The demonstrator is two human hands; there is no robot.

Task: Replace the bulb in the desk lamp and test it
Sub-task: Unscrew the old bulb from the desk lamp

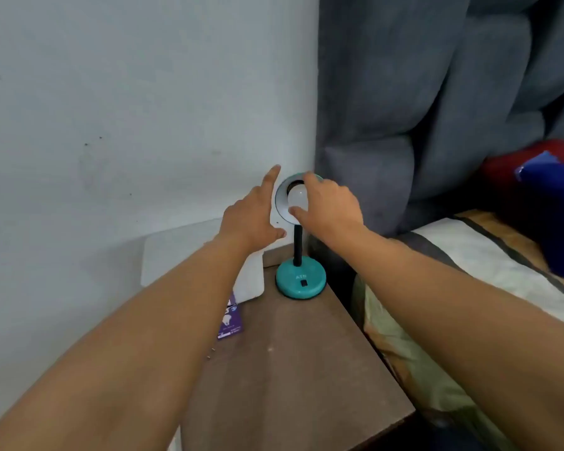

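Note:
A small desk lamp with a teal round base [301, 283] and a black stem stands at the far end of a brown bedside table [293, 369]. Its round shade [281, 196] faces me, with a white bulb [297, 198] in the opening. My right hand [331, 205] grips the bulb, thumb below and fingers over the top. My left hand [253, 216] is open beside the left rim of the shade, fingers spread, not clearly touching it. A black switch [303, 282] sits on the base.
A purple bulb box [230, 322] lies at the table's left edge by a white panel [248, 281] leaning on the wall. A bed with a striped cover [469, 265] is on the right, below a grey headboard [437, 109].

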